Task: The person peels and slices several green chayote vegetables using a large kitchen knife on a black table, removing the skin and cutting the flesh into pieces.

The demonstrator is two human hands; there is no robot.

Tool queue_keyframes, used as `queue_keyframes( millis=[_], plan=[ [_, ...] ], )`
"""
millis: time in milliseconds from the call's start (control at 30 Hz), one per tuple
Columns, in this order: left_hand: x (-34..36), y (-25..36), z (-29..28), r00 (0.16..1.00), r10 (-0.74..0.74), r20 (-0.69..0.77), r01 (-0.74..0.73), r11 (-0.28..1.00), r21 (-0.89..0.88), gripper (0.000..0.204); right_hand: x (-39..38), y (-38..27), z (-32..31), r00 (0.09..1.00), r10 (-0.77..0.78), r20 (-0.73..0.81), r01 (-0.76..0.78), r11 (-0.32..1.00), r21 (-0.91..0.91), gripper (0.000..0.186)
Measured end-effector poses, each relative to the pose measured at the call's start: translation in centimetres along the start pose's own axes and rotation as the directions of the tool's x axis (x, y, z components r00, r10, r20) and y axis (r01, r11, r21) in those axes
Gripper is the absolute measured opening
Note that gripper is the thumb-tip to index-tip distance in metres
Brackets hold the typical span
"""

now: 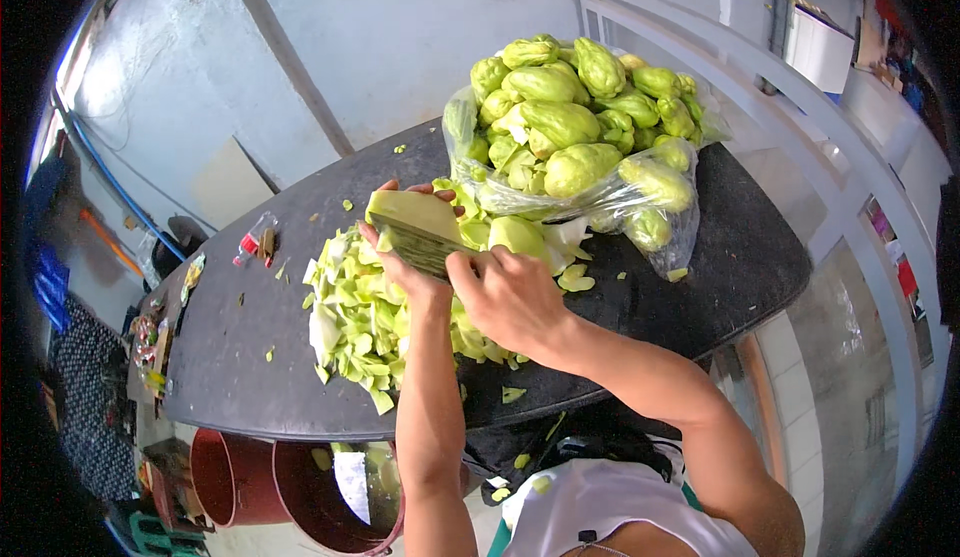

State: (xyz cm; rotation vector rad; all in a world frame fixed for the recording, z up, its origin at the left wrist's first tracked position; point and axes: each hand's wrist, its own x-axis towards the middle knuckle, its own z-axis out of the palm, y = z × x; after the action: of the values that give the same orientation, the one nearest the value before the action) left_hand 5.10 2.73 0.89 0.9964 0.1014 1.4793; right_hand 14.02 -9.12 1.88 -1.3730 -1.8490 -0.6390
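Observation:
Over the table's middle, my left hand (408, 275) is closed around a peeled pale-green chayote (415, 209), its fingertips showing at the far side. My right hand (507, 297) grips a knife, handle hidden in the fingers. The broad knife blade (415, 247) lies across the near side of the chayote, pointing left. Beneath both hands spreads a heap of green peelings (360, 332). Just beyond my right hand sits a peeled chayote (518, 237), partly covered. Whole chayotes (560, 122) are piled in an opened clear plastic bag (682, 247) at the far right.
The dark table (250, 357) has a curved edge and scattered peel scraps. A small clear item with red (256, 239) lies at left. Below the near edge stand two dark red tubs (232, 482), one holding liquid and scraps. A white railing (850, 182) runs along the right.

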Motion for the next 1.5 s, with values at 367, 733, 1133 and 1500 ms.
queue_keyframes(
  millis=[367,733,1133,1500],
  plan=[
    [-0.3,-0.8,0.3,0.987,0.088,0.134,-0.093,0.995,0.038,0.063,1.3,-0.7,-0.6,0.998,0.057,0.023,-0.057,0.998,-0.015,0.020],
    [0.5,1.0,0.0,0.996,-0.068,-0.053,0.071,0.996,0.062,0.062,1.5,4.2,-2.1,0.933,0.310,0.184,-0.358,0.733,0.578,0.027],
    [0.0,3.0,0.2,0.960,-0.263,0.098,0.273,0.956,-0.108,0.054,1.0,6.7,-1.4,0.846,0.264,0.463,-0.530,0.319,0.785,0.023],
    [-0.7,2.6,0.9,0.919,-0.390,0.063,0.388,0.921,0.045,0.070,1.0,6.6,-1.4,0.850,0.277,0.449,-0.515,0.254,0.818,0.029]
  ],
)
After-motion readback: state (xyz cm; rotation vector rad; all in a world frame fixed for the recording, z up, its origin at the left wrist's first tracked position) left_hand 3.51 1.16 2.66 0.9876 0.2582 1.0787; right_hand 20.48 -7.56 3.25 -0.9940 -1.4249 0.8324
